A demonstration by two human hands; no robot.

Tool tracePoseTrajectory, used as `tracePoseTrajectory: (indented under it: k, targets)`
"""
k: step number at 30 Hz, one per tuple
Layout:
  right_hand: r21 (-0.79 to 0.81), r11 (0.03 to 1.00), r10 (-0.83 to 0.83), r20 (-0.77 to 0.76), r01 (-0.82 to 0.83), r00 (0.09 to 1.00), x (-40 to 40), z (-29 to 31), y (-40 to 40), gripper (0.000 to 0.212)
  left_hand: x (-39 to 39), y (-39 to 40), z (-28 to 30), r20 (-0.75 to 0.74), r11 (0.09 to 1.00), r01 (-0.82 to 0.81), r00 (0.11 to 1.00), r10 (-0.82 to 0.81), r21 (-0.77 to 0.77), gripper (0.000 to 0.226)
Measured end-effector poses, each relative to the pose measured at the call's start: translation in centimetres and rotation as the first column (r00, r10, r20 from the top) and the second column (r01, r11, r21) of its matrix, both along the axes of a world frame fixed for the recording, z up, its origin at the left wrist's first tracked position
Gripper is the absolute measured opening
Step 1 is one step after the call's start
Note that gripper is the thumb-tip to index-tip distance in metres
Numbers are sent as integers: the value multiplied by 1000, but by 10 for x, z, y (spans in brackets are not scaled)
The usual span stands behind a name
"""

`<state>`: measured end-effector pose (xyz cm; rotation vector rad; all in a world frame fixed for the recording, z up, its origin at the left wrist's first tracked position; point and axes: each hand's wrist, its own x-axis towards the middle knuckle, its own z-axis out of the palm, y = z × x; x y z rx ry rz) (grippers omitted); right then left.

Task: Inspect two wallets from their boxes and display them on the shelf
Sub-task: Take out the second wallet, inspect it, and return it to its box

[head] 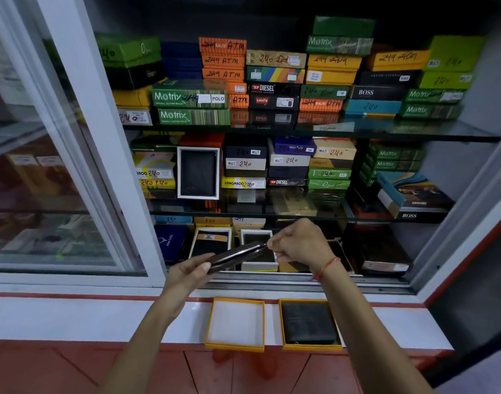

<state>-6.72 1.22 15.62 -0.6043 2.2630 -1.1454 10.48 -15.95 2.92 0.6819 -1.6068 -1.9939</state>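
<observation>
Above the ledge [73,317], both hands' fingers [204,265] clamp a dark wallet [235,255].

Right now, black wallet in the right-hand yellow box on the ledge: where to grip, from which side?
Come from above. The black wallet lies flat and nearly fills its yellow box, so its sides are walled in. Probably hook a fingertip under the far edge, where a thin gap shows, tip it up, then pinch across its thickness.
</observation>
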Motion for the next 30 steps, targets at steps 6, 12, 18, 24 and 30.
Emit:
tracePoseTrajectory:
  k: [6, 12, 18, 24, 30]
  targets:
    - [-83, 994, 47, -208, -66, 977, 47, -15, -13, 8, -9, 17, 0, 113, 986, -133, 983, 143, -97, 37]
    - [-114, 933, 327, -125, -341, 937, 63, -47, -16, 12, 6, 13, -2, 151, 976, -202, 966, 211, -76, 56]
    - [-92, 958, 224, -345, -270, 911, 50, -78, -9, 11, 20, 11, -8, 175, 994, -109, 978, 112, -25, 63]
    - [-148, 963, 198, -170, -224, 965, 56, -124, 6, 9, 24, 11, -27, 378, 979, 184, 915, -138, -86, 62]
    - [-102, 993, 27, -254, -55, 967, 74, -177, 8, 8, 21, 12, -50, 512, 887, 379, 835, -204, -264, 61]
